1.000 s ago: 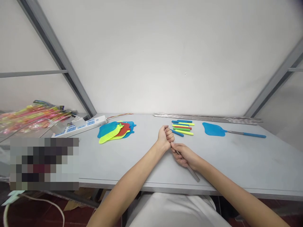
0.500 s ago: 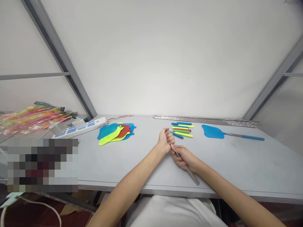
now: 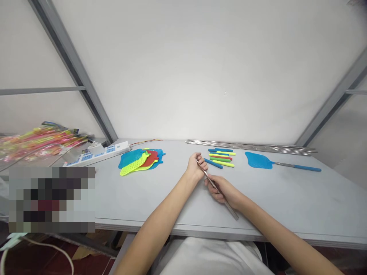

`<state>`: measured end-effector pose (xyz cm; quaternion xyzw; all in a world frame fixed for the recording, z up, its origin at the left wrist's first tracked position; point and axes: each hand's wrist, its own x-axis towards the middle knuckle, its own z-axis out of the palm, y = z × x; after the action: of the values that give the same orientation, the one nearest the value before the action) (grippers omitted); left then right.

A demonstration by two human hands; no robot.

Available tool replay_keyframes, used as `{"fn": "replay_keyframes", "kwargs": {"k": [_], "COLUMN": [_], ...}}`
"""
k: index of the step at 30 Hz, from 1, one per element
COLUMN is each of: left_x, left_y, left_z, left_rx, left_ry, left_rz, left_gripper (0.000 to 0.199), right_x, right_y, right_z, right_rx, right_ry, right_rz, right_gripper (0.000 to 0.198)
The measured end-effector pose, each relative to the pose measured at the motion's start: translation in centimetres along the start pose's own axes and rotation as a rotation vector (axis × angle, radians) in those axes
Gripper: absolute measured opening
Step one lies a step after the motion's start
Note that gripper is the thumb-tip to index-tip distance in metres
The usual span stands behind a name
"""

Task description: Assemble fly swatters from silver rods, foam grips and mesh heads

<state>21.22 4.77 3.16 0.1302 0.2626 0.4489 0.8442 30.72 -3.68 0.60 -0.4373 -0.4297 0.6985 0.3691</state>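
Observation:
A thin metal rod [image 3: 231,210] slants from my left palm down toward the table's front edge. My right hand [image 3: 225,191] is closed round its middle, and the lower end sticks out below. Around the rod's upper end the fingers of my left hand [image 3: 195,168] are curled, with the rod lying along the palm. Just right of that hand lies a blue handle [image 3: 214,164]. Behind it is a small pile of coloured handles, among them a green handle [image 3: 220,159] and a red handle [image 3: 226,157].
Perforated swatter heads, a yellow one [image 3: 133,166] on top, lie at the left. A blue fly swatter [image 3: 259,160] rests at the right. Long metal rods [image 3: 246,146] line the wall. A power strip [image 3: 107,152] and plastic-wrapped goods [image 3: 37,141] are far left.
My left hand has shifted slightly left and its fist has loosened. The rod's upper end, hidden before, now shows across the left palm. Its lower end has moved slightly up and left.

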Motion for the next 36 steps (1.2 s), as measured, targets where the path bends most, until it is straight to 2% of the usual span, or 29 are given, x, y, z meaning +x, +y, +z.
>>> {"fn": "replay_keyframes", "kwargs": {"k": [5, 11, 15, 25, 36], "left_x": [0.1, 0.1, 0.0, -0.1, -0.4], "left_y": [0.8, 1.6, 1.8, -0.4, -1.5], "left_z": [0.0, -0.1, -0.2, 0.0, 0.3], "left_rx": [0.012, -0.006, -0.021, -0.070, -0.079], "left_ry": [0.072, 0.113, 0.115, 0.155, 0.132], "left_rz": [0.034, 0.055, 0.067, 0.243, 0.223], "left_gripper": [0.026, 0.029, 0.030, 0.031, 0.032], "right_x": [-0.1, -0.1, 0.0, -0.2, -0.3], "right_y": [-0.1, 0.1, 0.1, 0.1, 0.0], "right_z": [-0.1, 0.1, 0.2, -0.4, -0.5], "right_rx": [-0.001, -0.037, -0.076, -0.099, -0.028], "right_ry": [-0.013, 0.004, 0.011, 0.014, 0.030], "right_rz": [0.012, -0.086, -0.094, -0.047, -0.024], "right_gripper": [0.025, 0.023, 0.024, 0.028, 0.025]}}
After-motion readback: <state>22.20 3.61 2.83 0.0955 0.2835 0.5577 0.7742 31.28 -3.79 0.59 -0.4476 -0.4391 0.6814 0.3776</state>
